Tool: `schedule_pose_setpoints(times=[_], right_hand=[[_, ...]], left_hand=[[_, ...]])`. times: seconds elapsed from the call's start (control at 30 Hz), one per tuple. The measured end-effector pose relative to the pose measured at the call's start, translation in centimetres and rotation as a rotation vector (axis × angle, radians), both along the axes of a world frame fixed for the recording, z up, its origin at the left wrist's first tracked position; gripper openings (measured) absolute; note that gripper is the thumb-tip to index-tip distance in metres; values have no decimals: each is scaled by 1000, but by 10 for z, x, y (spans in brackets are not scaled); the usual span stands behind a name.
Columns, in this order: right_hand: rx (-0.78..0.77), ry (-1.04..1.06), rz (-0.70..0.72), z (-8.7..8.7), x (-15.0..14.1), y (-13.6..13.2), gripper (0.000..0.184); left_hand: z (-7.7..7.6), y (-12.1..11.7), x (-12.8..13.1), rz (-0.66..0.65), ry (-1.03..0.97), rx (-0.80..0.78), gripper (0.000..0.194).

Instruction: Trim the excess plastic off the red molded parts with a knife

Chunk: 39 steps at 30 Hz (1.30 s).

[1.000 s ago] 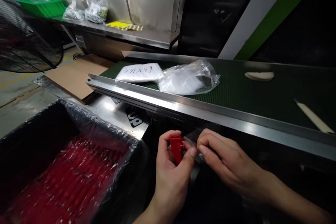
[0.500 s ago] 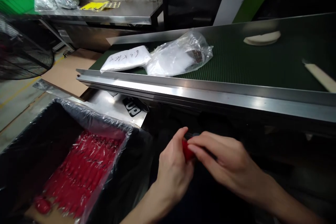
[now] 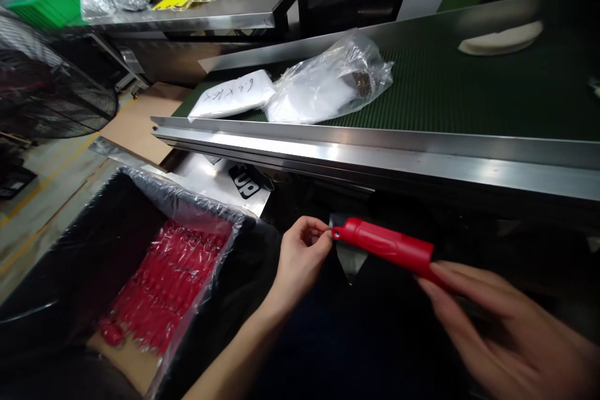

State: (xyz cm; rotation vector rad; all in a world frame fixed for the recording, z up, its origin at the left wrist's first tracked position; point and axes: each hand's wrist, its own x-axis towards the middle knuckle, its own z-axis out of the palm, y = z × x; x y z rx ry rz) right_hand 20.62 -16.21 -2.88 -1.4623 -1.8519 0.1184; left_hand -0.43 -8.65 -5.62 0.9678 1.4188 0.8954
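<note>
A smooth red tube (image 3: 389, 245) with a holed tab at its left end lies slantwise across the air in front of me. My right hand (image 3: 497, 312) grips its right end between thumb and fingers. At the tab end, my left hand (image 3: 304, 247) is closed in a pinch of thumb and forefinger. Whatever is between those fingertips, if anything, is too small to make out. Left of my hands, a bin lined with clear plastic (image 3: 187, 200) holds rows of wrapped red pieces (image 3: 164, 287).
A green conveyor belt (image 3: 431, 94) with a metal rail (image 3: 328, 144) runs ahead. On it lie a white packet (image 3: 234, 95), a clear bag (image 3: 328, 84) and a pale curved piece (image 3: 501, 40). A fan (image 3: 56, 81) and flat cardboard (image 3: 145, 122) are at left.
My right hand has moved right and down with the red tube, which now shows at full length. My left hand now pinches at its tab end. The view has shifted slightly.
</note>
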Motion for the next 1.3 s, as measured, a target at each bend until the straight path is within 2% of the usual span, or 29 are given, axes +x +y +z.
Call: schedule_pose_setpoints(times=[0.1, 0.23, 0.43, 0.5, 0.57, 0.67, 0.73, 0.8, 0.87, 0.97, 1.07, 1.13, 1.2, 1.23, 1.3], right_hand=[[81, -123, 180, -5, 1, 1, 37], [34, -174, 338, -13, 2, 2, 31], [83, -211, 525, -20, -2, 8, 38], [76, -227, 489, -21, -8, 11, 35], [92, -166, 392, -22, -17, 13, 29], [95, 32, 130, -26, -37, 11, 20], [22, 197, -59, -30, -51, 8, 14], [-80, 325, -113, -35, -59, 6, 11], [-125, 343, 20, -39, -59, 8, 14], [-112, 142, 297, -43, -46, 17, 28], [-228, -49, 496, -41, -34, 27, 29], [-330, -53, 593, -37, -35, 30, 29], [-379, 57, 621, -31, -44, 30, 28], [-403, 136, 592, -28, -51, 30, 25], [-445, 288, 493, -22, -66, 31, 16]], left_hand=[[7, -3, 1, -13, -41, -17, 17], [9, -7, -1, -43, -52, 14, 20], [2, -13, -9, -158, 49, 211, 11], [-1, -18, -10, -168, 103, 297, 10], [-3, -24, -8, -140, 140, 360, 10], [-6, -36, -1, -72, 160, 402, 10], [-9, -46, 6, -52, 157, 407, 11], [-12, -53, 12, -53, 152, 410, 12], [-13, -57, 13, -59, 154, 424, 13], [-9, -53, 5, -107, 177, 443, 15], [1, -48, -11, -244, 213, 441, 14], [9, -47, -23, -360, 226, 450, 14], [15, -47, -37, -423, 213, 445, 10], [16, -48, -44, -433, 195, 435, 17], [17, -52, -57, -437, 159, 396, 55]])
